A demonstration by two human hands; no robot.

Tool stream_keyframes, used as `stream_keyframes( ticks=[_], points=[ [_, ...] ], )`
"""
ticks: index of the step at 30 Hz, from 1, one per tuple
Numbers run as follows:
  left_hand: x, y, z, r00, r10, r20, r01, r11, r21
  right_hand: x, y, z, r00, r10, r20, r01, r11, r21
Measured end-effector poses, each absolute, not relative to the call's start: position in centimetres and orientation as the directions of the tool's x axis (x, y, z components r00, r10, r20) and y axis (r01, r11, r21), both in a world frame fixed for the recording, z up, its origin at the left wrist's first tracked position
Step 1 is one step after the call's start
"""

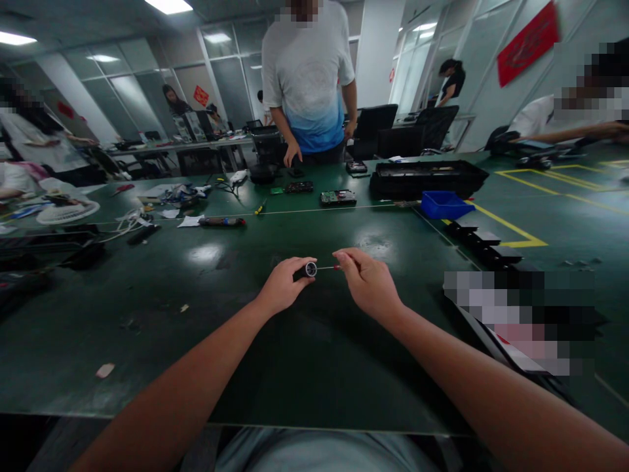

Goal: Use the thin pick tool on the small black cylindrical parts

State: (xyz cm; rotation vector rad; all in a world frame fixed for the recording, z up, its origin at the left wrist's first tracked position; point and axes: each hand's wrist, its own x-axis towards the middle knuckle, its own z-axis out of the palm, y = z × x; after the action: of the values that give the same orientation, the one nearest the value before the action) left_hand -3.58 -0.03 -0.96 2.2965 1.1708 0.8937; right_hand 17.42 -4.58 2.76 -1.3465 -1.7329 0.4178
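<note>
Above the green table, my left hand [284, 288] is closed around a short black cylinder [310, 269] whose round end has a bright metal ring and faces me. Dark openings show inside that ring. Between the fingers of my right hand [369, 278] is a thin screwdriver [328, 267] with a metal shaft and a bit of red near the grip. Most of its handle is hidden by my fingers. The shaft points left and its tip reaches the cylinder's ringed end; whether it sits in a screw is too small to tell.
Across the green table [162, 367] stand a long black tray [427, 178], a blue bin [445, 205] and circuit boards [338, 197]. A dark tube-shaped tool [222, 222] and a white fan part [67, 211] lie left. A person [309, 85] stands opposite; others sit at both sides.
</note>
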Motion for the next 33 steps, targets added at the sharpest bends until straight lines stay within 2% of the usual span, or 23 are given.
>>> stream_keyframes(
  ticks=[8,13,16,19,23,26,29,33],
  points=[
    [-3.5,0.0,-0.9,0.444,0.827,0.346,0.561,-0.557,0.612,17.5,-4.9,2.8,-0.073,0.897,0.436,0.571,0.396,-0.719],
    [-3.5,0.1,-1.0,0.439,0.825,0.355,0.558,-0.56,0.612,17.4,-4.6,2.5,0.006,0.906,0.423,0.504,0.362,-0.784],
    [-3.5,0.0,-0.9,0.4,0.846,0.351,0.574,-0.53,0.624,17.3,-4.0,1.8,0.087,0.912,0.402,0.325,0.355,-0.876],
    [-3.5,-0.1,-0.6,0.41,0.838,0.36,0.57,-0.544,0.616,17.3,-3.0,1.1,0.131,0.939,0.318,0.107,0.306,-0.946],
    [-3.7,0.0,-0.2,0.501,0.769,0.397,0.571,-0.639,0.515,17.7,-1.7,0.3,0.167,0.975,0.15,-0.181,0.179,-0.967],
    [-3.8,0.3,-0.2,0.533,0.768,0.354,0.606,-0.639,0.474,18.0,-1.3,0.0,0.188,0.978,0.095,-0.134,0.121,-0.984],
    [-3.8,0.3,-0.2,0.532,0.789,0.308,0.631,-0.612,0.476,18.2,-1.3,0.0,0.247,0.957,0.153,-0.035,0.166,-0.985],
    [-3.7,0.1,-0.2,0.507,0.808,0.301,0.644,-0.587,0.491,18.1,-1.6,0.1,0.233,0.952,0.196,-0.039,0.211,-0.977]
  ],
)
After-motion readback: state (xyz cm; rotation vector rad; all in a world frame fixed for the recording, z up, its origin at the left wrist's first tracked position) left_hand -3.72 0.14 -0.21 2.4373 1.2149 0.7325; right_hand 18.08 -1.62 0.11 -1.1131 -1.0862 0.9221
